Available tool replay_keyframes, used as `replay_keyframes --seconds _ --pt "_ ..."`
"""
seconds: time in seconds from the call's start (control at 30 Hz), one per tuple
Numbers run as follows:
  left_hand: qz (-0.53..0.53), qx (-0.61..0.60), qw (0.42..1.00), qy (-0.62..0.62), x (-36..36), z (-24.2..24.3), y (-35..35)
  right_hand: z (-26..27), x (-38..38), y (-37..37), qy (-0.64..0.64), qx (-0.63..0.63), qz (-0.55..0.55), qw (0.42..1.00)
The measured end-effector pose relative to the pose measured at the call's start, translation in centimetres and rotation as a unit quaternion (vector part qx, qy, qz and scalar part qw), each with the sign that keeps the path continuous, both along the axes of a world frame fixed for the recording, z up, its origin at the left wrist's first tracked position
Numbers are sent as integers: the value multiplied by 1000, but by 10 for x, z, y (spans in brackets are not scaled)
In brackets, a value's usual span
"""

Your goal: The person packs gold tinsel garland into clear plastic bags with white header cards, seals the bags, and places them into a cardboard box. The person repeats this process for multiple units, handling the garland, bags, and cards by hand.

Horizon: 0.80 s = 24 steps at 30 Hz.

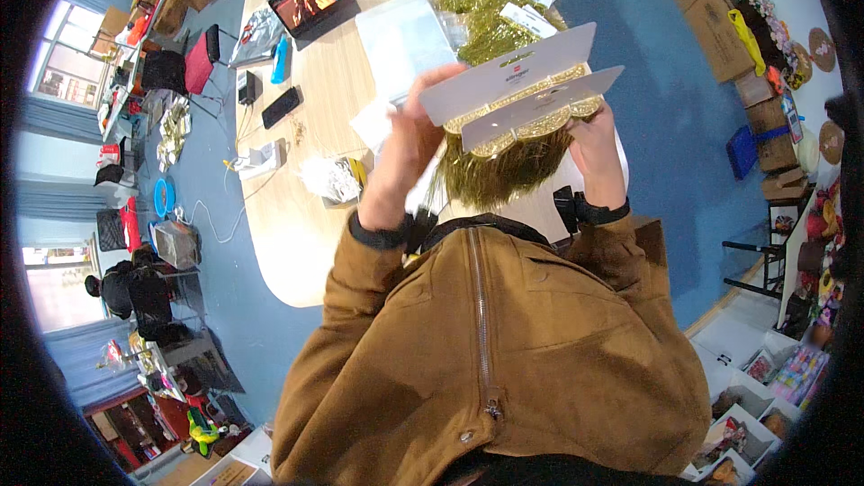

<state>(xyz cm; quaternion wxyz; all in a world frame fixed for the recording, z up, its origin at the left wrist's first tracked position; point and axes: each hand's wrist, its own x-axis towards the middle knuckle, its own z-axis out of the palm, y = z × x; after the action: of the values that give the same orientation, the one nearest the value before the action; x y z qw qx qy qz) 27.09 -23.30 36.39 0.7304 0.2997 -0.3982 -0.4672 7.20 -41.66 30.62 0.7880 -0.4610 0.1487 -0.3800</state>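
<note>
Two white header cards, the rear one (506, 74) and the front one (540, 108), stand nearly upright close to my chest. Gold glitter scalloped bands are fastened to them, with green-gold tinsel fringe (503, 172) hanging below. My left hand (418, 128) is at the left end of the cards, its fingers partly behind them. My right hand (597, 142) grips the glitter band at the right end. More carded tinsel pieces (496, 34) lie on the table beyond. Beside them is a stack of clear plastic bags (405, 40).
On the wooden table (297, 250) are a tablet (314, 3), a phone (281, 108), a blue tube-shaped item (279, 61), a power strip (260, 160) and a box of white ties (331, 179). Cardboard boxes (722, 34) stand at right. A person (121, 287) is far left.
</note>
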Motion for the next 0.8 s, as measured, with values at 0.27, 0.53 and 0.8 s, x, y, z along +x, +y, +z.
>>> replay_keyframes --seconds 0.27,0.53,0.8 --pt "280 75 921 -260 -70 -2 42 27 -8 50 41 -116 -13 992" --pt "348 33 902 -255 -71 -3 48 43 -16 78 107 -179 -2 978" --pt "362 93 905 -205 -28 -28 82 -1 -60 -32 439 -420 77 791"
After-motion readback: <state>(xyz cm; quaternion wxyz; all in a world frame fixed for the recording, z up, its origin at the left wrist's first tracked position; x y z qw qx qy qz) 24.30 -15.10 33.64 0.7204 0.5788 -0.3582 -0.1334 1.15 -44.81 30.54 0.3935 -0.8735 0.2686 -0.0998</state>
